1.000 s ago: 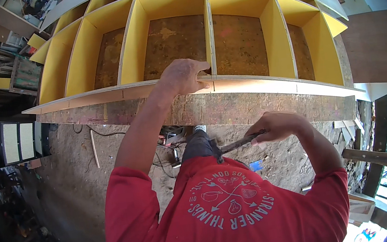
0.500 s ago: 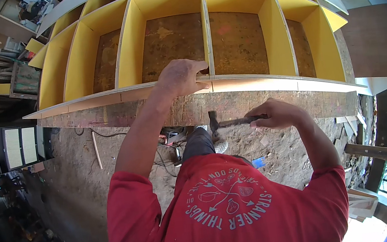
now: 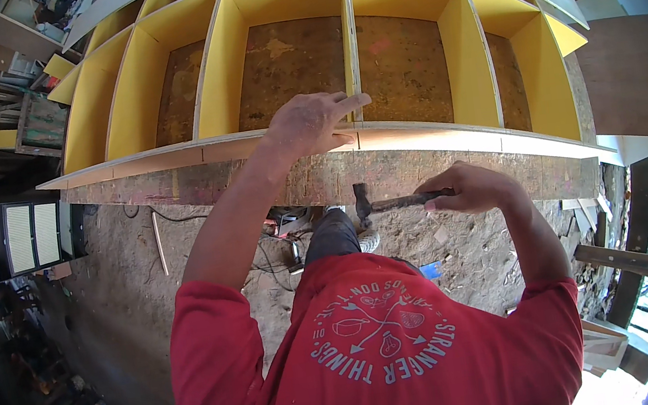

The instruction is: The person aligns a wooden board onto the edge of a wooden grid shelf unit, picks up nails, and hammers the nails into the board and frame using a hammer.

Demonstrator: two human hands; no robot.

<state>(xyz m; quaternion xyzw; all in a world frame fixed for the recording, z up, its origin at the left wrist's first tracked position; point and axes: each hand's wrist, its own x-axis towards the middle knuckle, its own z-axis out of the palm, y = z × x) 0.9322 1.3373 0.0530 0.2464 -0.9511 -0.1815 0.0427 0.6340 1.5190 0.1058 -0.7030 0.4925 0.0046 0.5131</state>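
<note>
A large frame of yellow-faced boards, a shelf unit [image 3: 219, 78] split into several compartments, lies on a worn wooden workbench [image 3: 256, 177]. Along its near side runs a long front board [image 3: 437, 133]. My left hand [image 3: 313, 123] straddles this board's upper edge by the middle divider [image 3: 351, 45]. Its thumb is on the outer side and a straightened finger reaches across the divider. My right hand [image 3: 472, 187] is closed around the handle of a hammer [image 3: 362, 204]. The hammer's head points left, in front of the bench and below my left hand.
Cables [image 3: 263, 268] and scraps lie on the dirt floor [image 3: 142, 306] below the bench. Beyond the unit's right end is a brown panel [image 3: 632, 79]. A wooden beam [image 3: 639, 264] juts in at the right. Louvred black panels [image 3: 25, 237] stand at the left.
My left hand has shifted slightly right, and its finger has straightened across the divider. The hammer in my right hand has moved a little right. The view has turned slightly.
</note>
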